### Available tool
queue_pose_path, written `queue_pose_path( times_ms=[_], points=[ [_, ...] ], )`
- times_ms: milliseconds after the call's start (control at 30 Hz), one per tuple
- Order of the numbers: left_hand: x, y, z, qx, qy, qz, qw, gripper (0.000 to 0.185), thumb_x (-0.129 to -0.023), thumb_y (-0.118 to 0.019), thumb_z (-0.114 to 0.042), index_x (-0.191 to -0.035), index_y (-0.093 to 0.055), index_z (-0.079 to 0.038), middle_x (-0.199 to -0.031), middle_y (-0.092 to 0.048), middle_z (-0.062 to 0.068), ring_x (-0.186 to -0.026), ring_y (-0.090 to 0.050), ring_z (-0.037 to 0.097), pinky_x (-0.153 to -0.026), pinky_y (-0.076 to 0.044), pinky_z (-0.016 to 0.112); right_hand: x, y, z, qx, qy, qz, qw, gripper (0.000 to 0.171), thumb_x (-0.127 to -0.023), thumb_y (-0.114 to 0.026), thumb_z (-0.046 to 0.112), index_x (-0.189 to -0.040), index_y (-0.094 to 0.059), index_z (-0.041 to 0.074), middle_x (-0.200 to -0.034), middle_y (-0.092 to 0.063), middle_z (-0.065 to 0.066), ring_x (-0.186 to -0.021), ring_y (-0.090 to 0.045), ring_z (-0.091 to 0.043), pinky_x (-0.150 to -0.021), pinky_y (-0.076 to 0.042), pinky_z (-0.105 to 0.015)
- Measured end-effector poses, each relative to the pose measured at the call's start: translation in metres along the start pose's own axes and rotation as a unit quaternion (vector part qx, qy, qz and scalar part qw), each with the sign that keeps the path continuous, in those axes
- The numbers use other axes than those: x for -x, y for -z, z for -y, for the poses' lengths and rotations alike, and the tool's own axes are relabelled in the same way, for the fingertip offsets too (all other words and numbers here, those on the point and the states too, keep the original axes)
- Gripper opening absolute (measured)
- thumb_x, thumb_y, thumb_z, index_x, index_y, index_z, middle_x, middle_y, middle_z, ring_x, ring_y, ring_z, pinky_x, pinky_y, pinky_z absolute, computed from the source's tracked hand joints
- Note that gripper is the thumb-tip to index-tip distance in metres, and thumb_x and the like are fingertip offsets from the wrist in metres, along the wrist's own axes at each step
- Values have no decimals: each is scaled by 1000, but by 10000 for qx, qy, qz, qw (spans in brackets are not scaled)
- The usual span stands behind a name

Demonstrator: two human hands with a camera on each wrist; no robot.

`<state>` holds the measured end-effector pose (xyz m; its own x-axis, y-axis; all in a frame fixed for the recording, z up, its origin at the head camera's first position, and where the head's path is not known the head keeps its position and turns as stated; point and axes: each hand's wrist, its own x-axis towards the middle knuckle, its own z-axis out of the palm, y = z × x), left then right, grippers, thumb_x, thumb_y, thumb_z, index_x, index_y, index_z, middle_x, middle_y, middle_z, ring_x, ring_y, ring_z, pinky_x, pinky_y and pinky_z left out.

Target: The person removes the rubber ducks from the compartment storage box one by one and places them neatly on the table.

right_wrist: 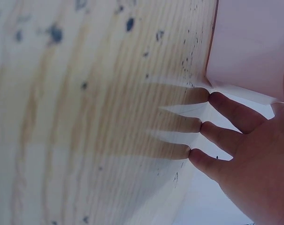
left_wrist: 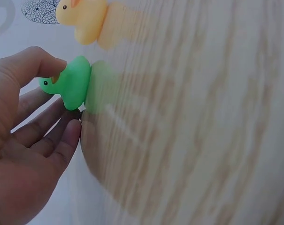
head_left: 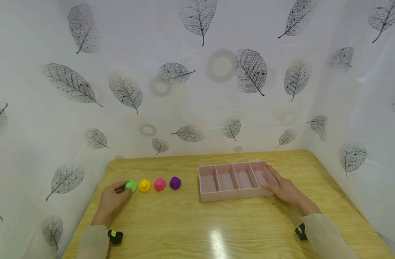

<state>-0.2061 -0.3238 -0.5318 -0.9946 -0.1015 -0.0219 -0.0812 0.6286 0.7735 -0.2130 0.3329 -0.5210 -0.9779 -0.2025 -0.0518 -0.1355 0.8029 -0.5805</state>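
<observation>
With our left hand (head_left: 111, 199) pinching the green duck (head_left: 131, 186), we lift it straight up, clear of the yellow duck (head_left: 144, 185), while our right hand (head_left: 286, 190) rests flat-fingered, steadying the pink tray (head_left: 233, 196)

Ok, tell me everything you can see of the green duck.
The green duck is a small toy of smooth, matte, rubbery-looking material, with a black dot eye and an orange beak. It stands upright on the wooden table, leftmost in a row with yellow, pink and purple ducks, apart from the yellow duck. The left hand pinches it: the thumb lies on its head, the fingers sit at its base.
</observation>
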Motion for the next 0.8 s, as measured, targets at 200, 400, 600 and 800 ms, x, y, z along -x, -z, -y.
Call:
queue_pose_path(
  times_ms=[200,400,600,800],
  points=[
    [1,2,1,7,103,63,9999,52,-103,-68,-26,-148,-58,-2,-146,-61,27,-131,-60,42,-111,-50,54,-1,-1,2,-7,-12,9,10000,92,-104,-60,51,-171,-3,23,-158,-33,-44,-128,-51,-69,-104,-44,-77],
    [2,5,3,100,234,227,9994,58,-102,-70,-29,-152,-55,-5,-150,-58,25,-133,-59,40,-107,-53,47,-1,-1,3,-4,-31,50,10000,92,-104,-60,52,-171,-3,23,-158,-33,-44,-128,-50,-69,-105,-43,-77],
    [-2,15,-9,37,-121,67,9999,57,-106,-63,-33,-153,-53,-4,-152,-56,25,-139,-54,42,-106,-55,46,-1,2,3,42,14,87,10000,92,-104,-60,52,-171,-3,23,-160,-31,-42,-128,-50,-69,-104,-44,-77],
    [-9,17,-31,-142,-732,-383,9965,55,-108,-61,-30,-153,-52,0,-158,-50,26,-143,-49,47,-110,-53,46,-1,8,5,192,288,-15,9994,90,-105,-61,47,-171,-9,14,-158,-36,-42,-123,-57,-66,-103,-47,-75]
  ],
)
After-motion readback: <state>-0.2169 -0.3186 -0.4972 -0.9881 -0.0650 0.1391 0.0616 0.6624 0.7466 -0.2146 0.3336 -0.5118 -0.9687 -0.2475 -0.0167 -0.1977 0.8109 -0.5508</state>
